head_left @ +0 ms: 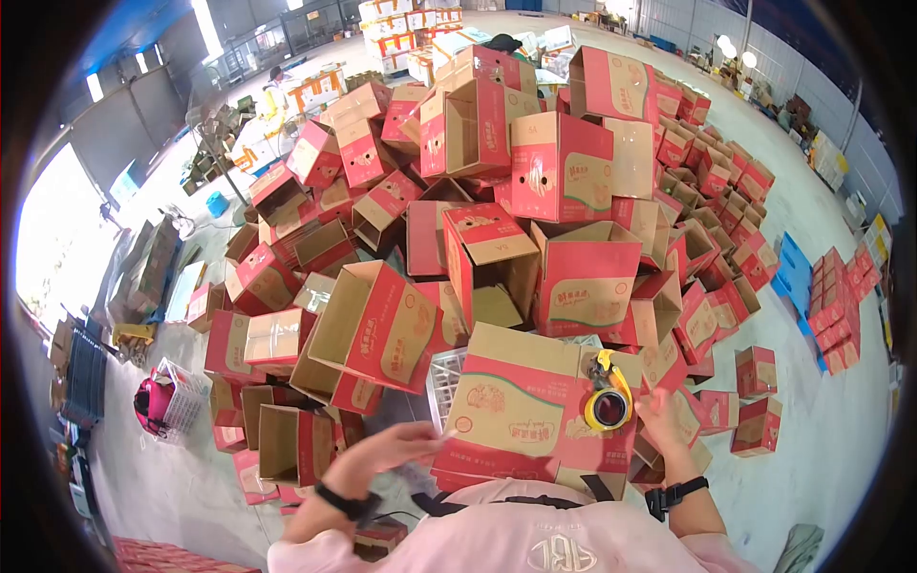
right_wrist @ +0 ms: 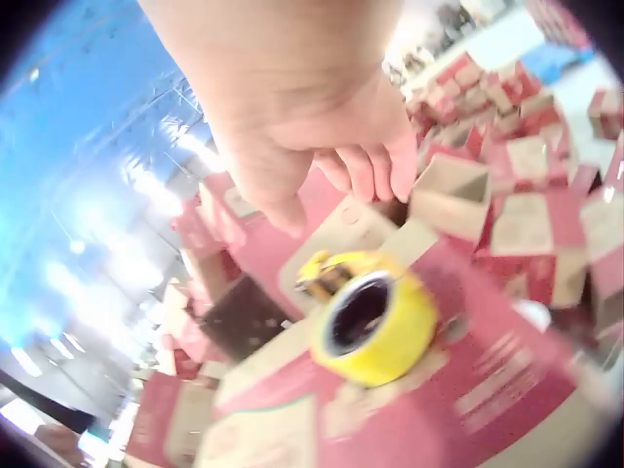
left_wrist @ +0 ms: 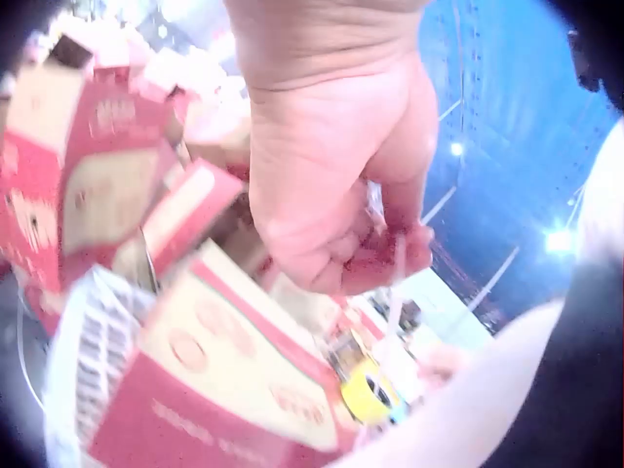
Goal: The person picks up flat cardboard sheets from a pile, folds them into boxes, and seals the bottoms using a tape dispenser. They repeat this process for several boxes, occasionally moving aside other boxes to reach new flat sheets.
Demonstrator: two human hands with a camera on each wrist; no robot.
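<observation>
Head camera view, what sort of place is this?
Probably a warehouse or packing shed: there's a large heap of red-and-tan cartons, many open, a yellow tape dispenser on the nearest carton, and stacked white boxes behind.

"ABL" on shirt (head_left: pixel 478 537), Chinese characters on carton (head_left: pixel 516 406)

On my blurry feed, my left hand (left_wrist: pixel 336 195) has fingers curled toward the thumb, perhaps pinching; my right hand (right_wrist: pixel 317 132) hangs loosely bent.
</observation>
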